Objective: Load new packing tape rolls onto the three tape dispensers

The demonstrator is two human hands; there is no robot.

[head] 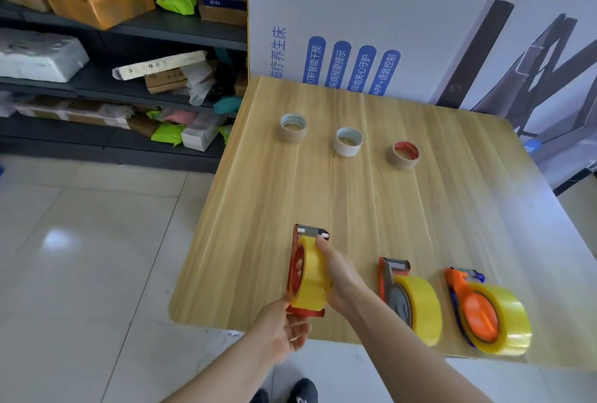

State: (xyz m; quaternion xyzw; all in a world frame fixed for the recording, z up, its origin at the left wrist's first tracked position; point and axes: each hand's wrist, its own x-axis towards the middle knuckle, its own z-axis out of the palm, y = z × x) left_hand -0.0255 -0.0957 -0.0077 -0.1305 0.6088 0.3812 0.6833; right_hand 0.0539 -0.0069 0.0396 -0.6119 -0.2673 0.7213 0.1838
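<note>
Left hand [284, 326], right hand [340, 276] clasp red dispenser [295, 242]

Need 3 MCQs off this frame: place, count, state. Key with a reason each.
1. Where do the three empty cardboard tape cores stand?
A. In a row on the far part of the wooden table
B. On the tiled floor
C. On the shelves
2. How many dispensers carry a yellow tape roll?
A. One
B. Two
C. Three
3. The red tape dispenser is:
A. Lying untouched
B. Held by both hands
C. Empty
Key: 1 A, all three stand at the table's far side. 2 C, the red one, the grey-hubbed dispenser and the orange-hubbed dispenser are each loaded. 3 B, the left hand grips its base, the right hand wraps its yellow tape roll.
</note>
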